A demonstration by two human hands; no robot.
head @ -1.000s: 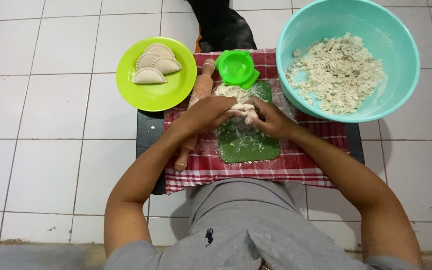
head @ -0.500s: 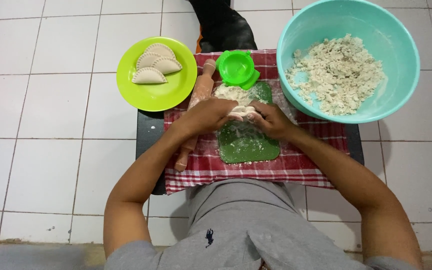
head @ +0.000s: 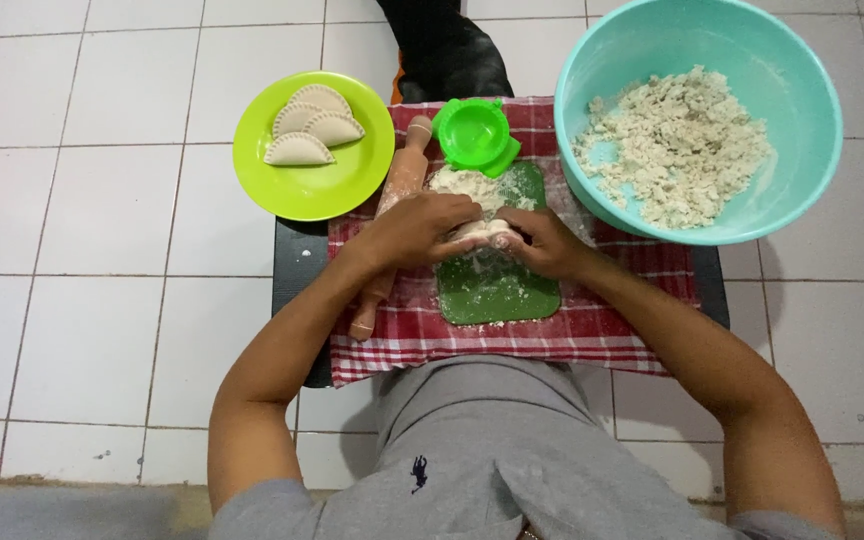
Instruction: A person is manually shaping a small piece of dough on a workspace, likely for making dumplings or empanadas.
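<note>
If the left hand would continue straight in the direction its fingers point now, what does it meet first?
The left hand points to the right across the green mat. Its fingers already touch the lump of dough, so that comes first. Just behind it lies the right hand, which holds the same lump from the other side.

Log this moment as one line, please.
left hand + right hand: pressing dough lump | over green mat | rolling pin idle beside
</note>
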